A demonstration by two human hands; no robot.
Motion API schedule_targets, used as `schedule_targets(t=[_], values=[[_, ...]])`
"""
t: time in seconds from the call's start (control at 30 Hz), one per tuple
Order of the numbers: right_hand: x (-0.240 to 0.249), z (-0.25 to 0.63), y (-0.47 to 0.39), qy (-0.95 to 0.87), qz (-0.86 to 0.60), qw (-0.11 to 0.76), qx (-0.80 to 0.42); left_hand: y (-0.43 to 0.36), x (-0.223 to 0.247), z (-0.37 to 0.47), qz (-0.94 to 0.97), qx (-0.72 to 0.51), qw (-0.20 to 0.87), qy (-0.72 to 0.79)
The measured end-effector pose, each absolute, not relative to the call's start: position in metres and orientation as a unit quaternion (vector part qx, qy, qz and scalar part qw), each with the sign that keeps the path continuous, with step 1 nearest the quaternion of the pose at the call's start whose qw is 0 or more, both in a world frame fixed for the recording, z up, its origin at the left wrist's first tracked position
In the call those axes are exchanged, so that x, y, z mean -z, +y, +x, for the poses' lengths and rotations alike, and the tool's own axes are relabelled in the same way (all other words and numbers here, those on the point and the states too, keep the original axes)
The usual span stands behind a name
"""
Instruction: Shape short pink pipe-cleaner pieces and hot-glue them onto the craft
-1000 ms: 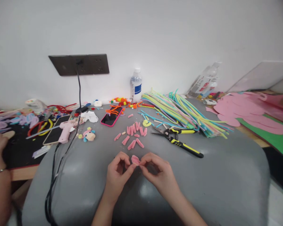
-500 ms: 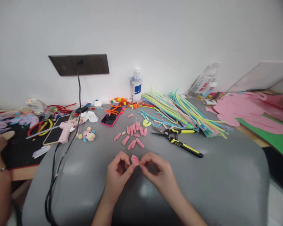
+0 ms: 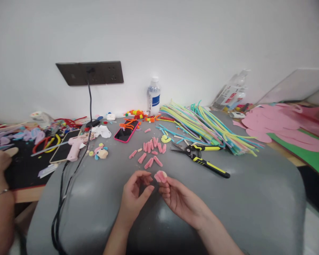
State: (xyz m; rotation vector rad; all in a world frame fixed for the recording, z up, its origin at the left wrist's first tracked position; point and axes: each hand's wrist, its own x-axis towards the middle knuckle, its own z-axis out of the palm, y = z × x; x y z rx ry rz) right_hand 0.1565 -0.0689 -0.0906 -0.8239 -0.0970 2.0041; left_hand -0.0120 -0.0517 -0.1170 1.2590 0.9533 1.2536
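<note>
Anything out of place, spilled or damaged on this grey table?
Two mild oddities: orange fuzzy strips lie across the screen of the pink-edged phone, and the yellow-and-black cutters lie with blades parted near the loose pink pieces. No spill or damage is visible.

The head camera looks forward and down from close above the bench (image 3: pixel 241 205), facing the wall (image 3: pixel 191 42) behind it.

Craft workspace, bundled pipe cleaners (image 3: pixel 196 124), snips (image 3: pixel 211 168), glue gun (image 3: pixel 73 148), pink cutouts (image 3: pixel 271 120)
</note>
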Motion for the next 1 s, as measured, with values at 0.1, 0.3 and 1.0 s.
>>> schedule_targets(t=[0.1, 0.3, 1.0], values=[[0.092, 0.153, -0.071, -0.053, -0.34, 0.445, -0.827, -0.052, 0.116, -0.013, 0.531, -0.518, 0.532, 0.408], [0.094, 0.15, -0.072, -0.069, -0.357, 0.451, -0.815, -0.052, 0.112, -0.012, 0.526, -0.521, 0.523, 0.421], [0.097, 0.151, -0.069, -0.378, -0.512, 0.482, -0.602, -0.049, 0.106, -0.009, 0.518, -0.51, 0.536, 0.43]])
